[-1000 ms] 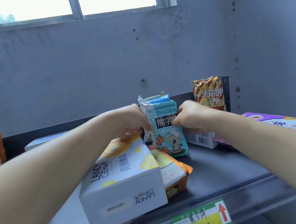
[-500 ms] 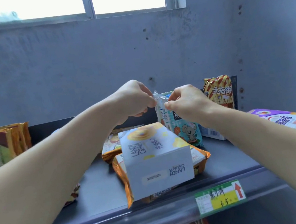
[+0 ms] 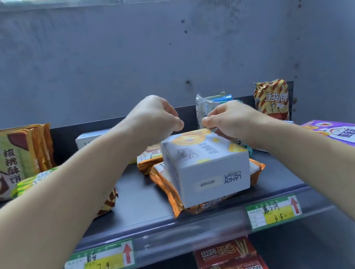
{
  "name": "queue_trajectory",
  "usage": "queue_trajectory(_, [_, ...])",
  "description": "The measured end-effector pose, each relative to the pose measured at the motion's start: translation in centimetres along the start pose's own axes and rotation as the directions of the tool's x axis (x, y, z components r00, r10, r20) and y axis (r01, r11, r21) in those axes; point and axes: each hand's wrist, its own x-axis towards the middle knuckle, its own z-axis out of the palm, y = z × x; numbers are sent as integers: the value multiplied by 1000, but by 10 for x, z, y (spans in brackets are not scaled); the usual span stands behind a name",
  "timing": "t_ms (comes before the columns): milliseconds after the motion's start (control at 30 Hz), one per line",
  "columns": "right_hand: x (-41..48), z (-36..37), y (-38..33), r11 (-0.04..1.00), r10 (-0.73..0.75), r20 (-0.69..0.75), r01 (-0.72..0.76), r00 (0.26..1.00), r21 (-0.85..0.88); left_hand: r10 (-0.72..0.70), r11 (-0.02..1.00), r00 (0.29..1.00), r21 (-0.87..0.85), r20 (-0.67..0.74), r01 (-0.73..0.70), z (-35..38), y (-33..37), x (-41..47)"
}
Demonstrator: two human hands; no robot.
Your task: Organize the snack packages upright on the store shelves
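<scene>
A teal snack packet (image 3: 212,102) with a cartoon mouse stands upright at the back of the dark top shelf (image 3: 140,199). My right hand (image 3: 230,119) is in front of it, fingertips pinched at its left edge. My left hand (image 3: 153,117) hovers a little to the left with fingers curled and nothing in them, apart from the packet. Below both hands a white LANDY box (image 3: 209,166) lies flat on orange-edged packets (image 3: 168,188). A red and gold striped bag (image 3: 272,99) stands upright at the back right.
A purple pack (image 3: 342,132) lies flat at the right end. Green and brown cookie bags (image 3: 3,160) stand at the left, with a yellow-green pack (image 3: 38,178) beside them. Price tags (image 3: 274,212) line the shelf's front rail. Red boxes (image 3: 230,264) sit on the shelf below.
My left hand has let go of the teal packet's top and moved left. The right hand has dropped slightly along the packet. The view has shifted, showing more of the shelf's left side.
</scene>
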Motion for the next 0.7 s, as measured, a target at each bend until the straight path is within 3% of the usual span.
queue_trajectory(133, [1,-3,-13,999,-35,-10,35,999,31,-43,999,998,-16,-46,42,-8,-10,-7])
queue_trajectory(300, [-5,-4,-50,976,-217,18,216,976,38,-120,993,985,3,-121,122,-30,-16,-25])
queue_trajectory(500, [-22,24,-91,918,-396,220,387,891,85,-250,962,936,48,-250,269,-67,-20,-59])
queue_trajectory(700, [-47,62,-120,895,-383,438,444,813,-42,-401,875,857,141,-325,463,-94,-49,-90])
